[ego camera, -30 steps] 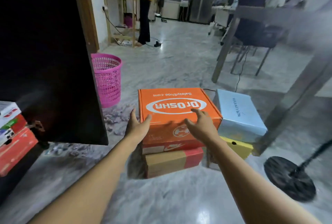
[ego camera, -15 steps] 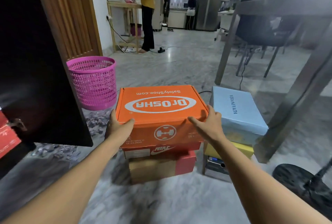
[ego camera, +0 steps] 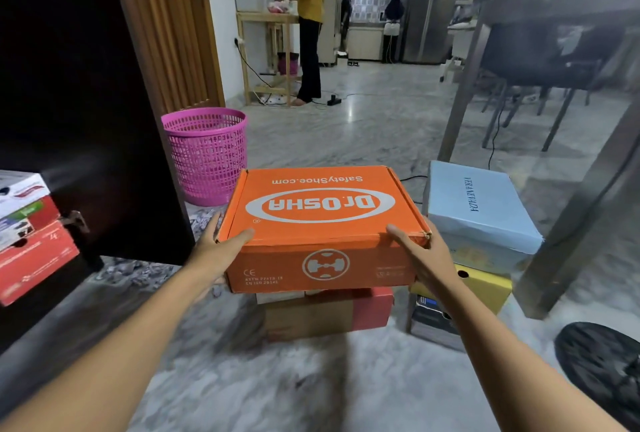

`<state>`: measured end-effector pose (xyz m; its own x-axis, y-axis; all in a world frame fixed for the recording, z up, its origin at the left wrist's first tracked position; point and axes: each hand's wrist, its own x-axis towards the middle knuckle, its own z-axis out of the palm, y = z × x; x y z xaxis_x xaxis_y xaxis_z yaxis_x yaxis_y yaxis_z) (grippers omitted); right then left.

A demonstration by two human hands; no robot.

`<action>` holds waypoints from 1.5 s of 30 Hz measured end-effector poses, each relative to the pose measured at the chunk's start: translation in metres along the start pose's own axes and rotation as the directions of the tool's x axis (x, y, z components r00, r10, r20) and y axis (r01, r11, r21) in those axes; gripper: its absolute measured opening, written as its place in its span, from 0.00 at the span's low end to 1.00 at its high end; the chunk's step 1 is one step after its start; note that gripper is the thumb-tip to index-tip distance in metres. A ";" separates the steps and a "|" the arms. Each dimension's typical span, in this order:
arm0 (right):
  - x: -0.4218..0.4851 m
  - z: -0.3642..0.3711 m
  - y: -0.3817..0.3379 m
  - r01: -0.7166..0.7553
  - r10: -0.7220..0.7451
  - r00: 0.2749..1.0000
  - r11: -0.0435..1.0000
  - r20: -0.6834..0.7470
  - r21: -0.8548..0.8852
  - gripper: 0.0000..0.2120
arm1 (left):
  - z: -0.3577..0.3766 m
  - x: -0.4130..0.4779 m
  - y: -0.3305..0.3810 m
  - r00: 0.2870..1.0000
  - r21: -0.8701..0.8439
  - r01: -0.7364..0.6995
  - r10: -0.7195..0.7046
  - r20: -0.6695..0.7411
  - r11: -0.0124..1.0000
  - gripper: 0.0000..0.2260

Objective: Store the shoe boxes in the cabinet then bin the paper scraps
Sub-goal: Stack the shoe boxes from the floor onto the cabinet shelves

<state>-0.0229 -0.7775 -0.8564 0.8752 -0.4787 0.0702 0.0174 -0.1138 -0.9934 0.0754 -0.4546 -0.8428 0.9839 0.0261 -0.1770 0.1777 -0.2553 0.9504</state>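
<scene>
Orange shoe box, now lifted slightly off the stacked boxes it rested on a second ago, gripped at its sides by left hand and right hand; ready for transfer to the open cabinet at left.

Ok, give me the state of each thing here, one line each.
Orange Dr.Osha shoe box: closed, gripped at both ends.
Left hand: clamped on the box's left end.
Right hand: clamped on its right end.
Light blue shoe box: closed, top of the right stack.
Pink basket: upright.
Cabinet door: open.
Paper scraps: on the floor.
</scene>
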 end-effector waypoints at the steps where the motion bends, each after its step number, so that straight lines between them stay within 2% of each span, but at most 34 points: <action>1: 0.001 0.000 0.000 0.011 -0.011 1.000 1.000 0.012 0.008 0.31 | 0.001 0.000 -0.001 0.999 -0.031 0.006 -0.005 0.032 0.999 0.37; 3: 0.003 0.000 0.001 0.022 -0.023 0.999 1.000 0.024 0.010 0.34 | 0.003 0.000 -0.004 0.998 -0.034 -0.019 0.021 0.062 0.999 0.26; 7: 0.006 0.002 -0.004 0.048 -0.048 0.999 0.999 0.024 0.016 0.43 | 0.000 0.000 -0.007 0.997 0.008 -0.056 0.056 0.057 0.998 0.20; 9: 0.011 0.006 -0.009 0.077 -0.075 0.995 0.996 0.060 -0.032 0.44 | -0.003 -0.004 -0.004 0.997 -0.021 -0.052 0.053 0.048 0.998 0.16; 11: 0.013 0.011 -0.018 0.097 -0.093 0.992 0.994 0.086 -0.044 0.39 | -0.010 -0.010 0.000 0.998 -0.022 -0.064 0.065 0.022 0.998 0.18; 14: 0.014 0.022 -0.041 0.105 -0.098 0.988 0.993 0.118 -0.057 0.38 | -0.032 -0.031 0.014 0.997 -0.027 -0.061 0.059 -0.053 0.998 0.22; 18: 0.008 0.040 -0.084 0.128 -0.114 0.970 0.990 0.216 -0.052 0.38 | -0.068 -0.079 0.042 0.987 0.033 -0.054 0.058 -0.152 0.998 0.36; 22: -0.002 0.071 -0.119 0.159 -0.151 0.925 0.987 0.348 0.004 0.33 | -0.108 -0.123 0.060 0.953 0.048 -0.040 0.052 -0.297 0.998 0.32; 25: -0.013 0.103 -0.140 0.159 -0.165 0.880 0.986 0.445 0.051 0.35 | -0.143 -0.158 0.067 0.923 0.048 -0.040 0.055 -0.380 0.998 0.26; 31: -0.040 0.181 -0.184 0.070 -0.177 0.773 0.978 0.609 0.195 0.34 | -0.206 -0.222 0.100 0.844 0.053 -0.073 0.090 -0.529 0.996 0.21; 34: -0.050 0.228 -0.208 0.095 -0.236 0.720 0.965 0.653 0.244 0.35 | -0.242 -0.244 0.112 0.796 0.097 -0.073 0.117 -0.594 0.993 0.25; 36: -0.054 0.266 -0.226 0.116 -0.279 0.678 0.954 0.680 0.277 0.36 | -0.264 -0.252 0.122 0.741 0.100 -0.067 0.116 -0.662 0.993 0.27; 40: -0.059 0.350 -0.265 0.124 -0.311 0.575 0.947 0.757 0.295 0.35 | -0.313 -0.253 0.141 0.610 0.083 -0.060 0.102 -0.785 0.995 0.22; 43: -0.064 0.411 -0.288 0.120 -0.320 0.506 0.946 0.801 0.302 0.40 | -0.356 -0.246 0.149 0.539 0.088 -0.039 0.095 -0.837 0.995 0.30; 45: -0.069 0.448 -0.299 0.115 -0.325 0.482 0.944 0.813 0.309 0.44 | -0.379 -0.240 0.154 0.486 0.086 -0.056 0.102 -0.868 0.995 0.28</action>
<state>0.1285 -0.3205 -0.6056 0.8098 0.5141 0.2827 0.2665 0.1070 -0.9579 -0.1258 -0.1339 -0.5573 0.5140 0.8256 0.2330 0.1204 -0.3383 0.9333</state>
